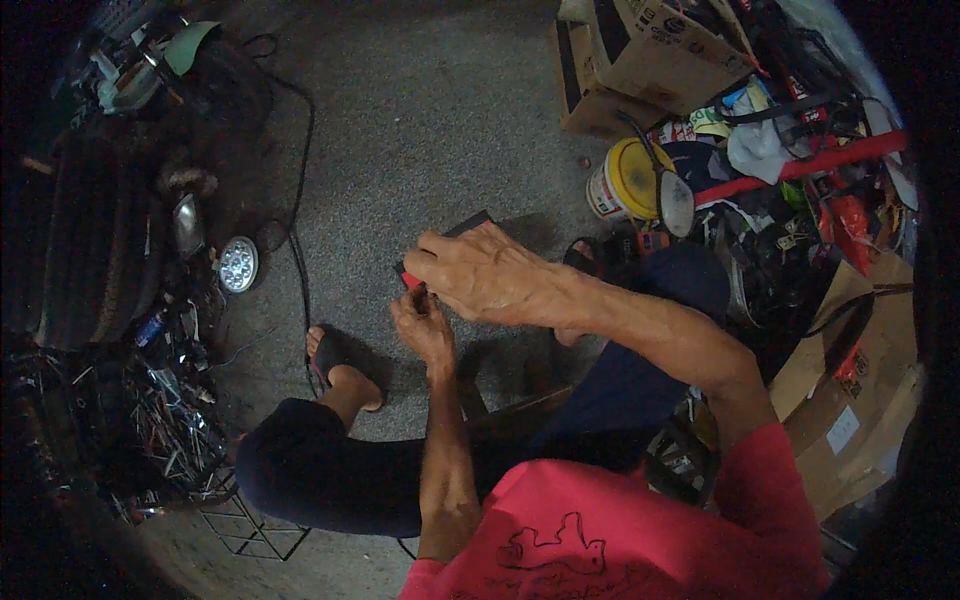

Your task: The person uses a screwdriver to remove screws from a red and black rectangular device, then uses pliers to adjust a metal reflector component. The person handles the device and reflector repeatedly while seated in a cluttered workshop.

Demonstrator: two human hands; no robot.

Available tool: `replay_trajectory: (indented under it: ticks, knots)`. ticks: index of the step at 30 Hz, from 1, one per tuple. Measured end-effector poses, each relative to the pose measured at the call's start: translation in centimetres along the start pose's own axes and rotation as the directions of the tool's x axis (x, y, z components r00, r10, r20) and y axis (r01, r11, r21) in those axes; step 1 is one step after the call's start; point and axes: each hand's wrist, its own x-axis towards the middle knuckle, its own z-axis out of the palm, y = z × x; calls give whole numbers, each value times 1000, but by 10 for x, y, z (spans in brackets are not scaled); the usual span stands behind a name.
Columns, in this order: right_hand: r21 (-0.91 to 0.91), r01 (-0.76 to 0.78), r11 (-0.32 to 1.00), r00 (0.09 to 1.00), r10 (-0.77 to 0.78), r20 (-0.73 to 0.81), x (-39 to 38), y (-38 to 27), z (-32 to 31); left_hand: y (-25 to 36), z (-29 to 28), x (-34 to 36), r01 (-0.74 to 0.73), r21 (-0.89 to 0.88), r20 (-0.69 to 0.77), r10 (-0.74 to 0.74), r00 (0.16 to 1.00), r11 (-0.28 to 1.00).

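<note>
In front of my body my two hands meet above the grey floor. My right hand [482, 278], back upward, has its fingers curled over a small red piece [411, 280] with dark edges. Just below, my left hand [424, 328] has its fingers pinched together at the lower side of the same red piece. Beyond my right knuckles a dark flat strip [470, 223] sticks out; whether it joins the red piece is hidden by the hand. Most of what I hold is covered, so its kind cannot be told.
A black cable [305, 200] runs along the floor at left, near a round lamp [238, 264] and many loose tools [180, 420]. Tyres [90, 240] stack at far left. At right are a yellow-lidded bucket [634, 178], a mirror [676, 205], cardboard boxes [675, 60] and mixed clutter.
</note>
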Motion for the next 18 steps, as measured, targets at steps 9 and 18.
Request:
replay_trajectory:
  ticks: [9,18]
  knots:
    - [-18,34,999,996,-35,-81,4,-3,0,7,-5,1,-25,65,25,24,999,998]
    - [-38,-3,999,996,0,-87,9,-6,3,3,-4,1,-128,-72,-44,125,991,989]
